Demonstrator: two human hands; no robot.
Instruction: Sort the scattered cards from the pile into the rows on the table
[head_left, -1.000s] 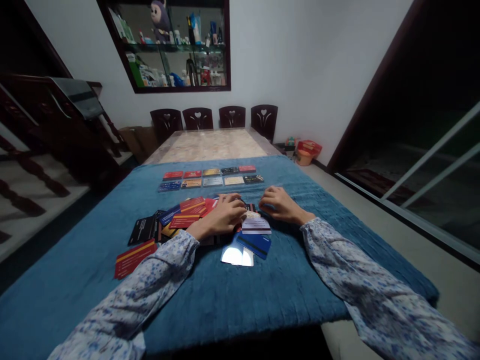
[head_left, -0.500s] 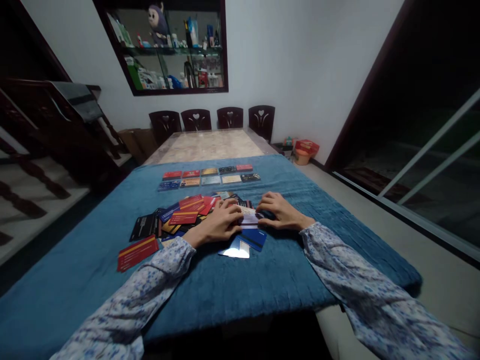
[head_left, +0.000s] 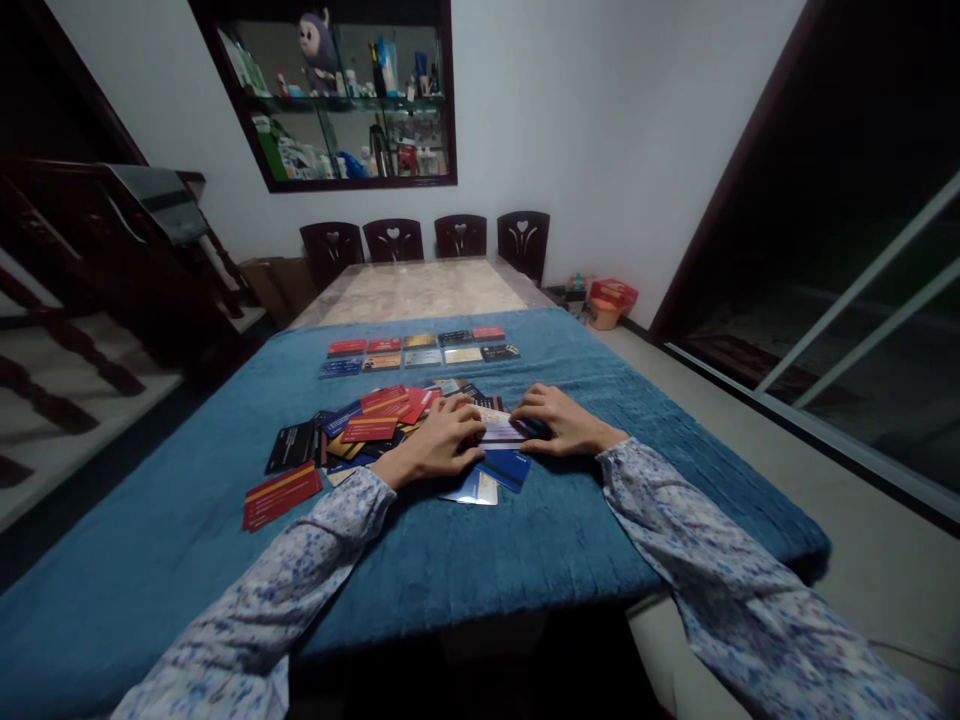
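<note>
A pale card with a dark stripe (head_left: 499, 430) is held flat between my two hands. My left hand (head_left: 442, 440) has its fingertips and thumb on the left edge of this card, over the right side of a loose pile. My right hand (head_left: 559, 422) grips the opposite edge, fingers curled and thumb below. Under the pale card lie a blue card (head_left: 506, 468) and a shiny light card (head_left: 476, 489). The pile to the left holds red cards (head_left: 370, 430), black cards (head_left: 291, 447) and several others; my left hand and forearm hide part of it.
Beyond the pile, several cards lie in two rows, including a gold card (head_left: 419, 341) and an orange card (head_left: 382, 362). A blue cloth (head_left: 570, 540) covers the near part of the table. Bare marble tabletop (head_left: 427, 285) and dark chairs (head_left: 392, 240) are farther back.
The view has shifted slightly. My hands keep almost the same pose at the pale card's two edges, and the card's surface shows a little more. The glare on the light card has faded.
</note>
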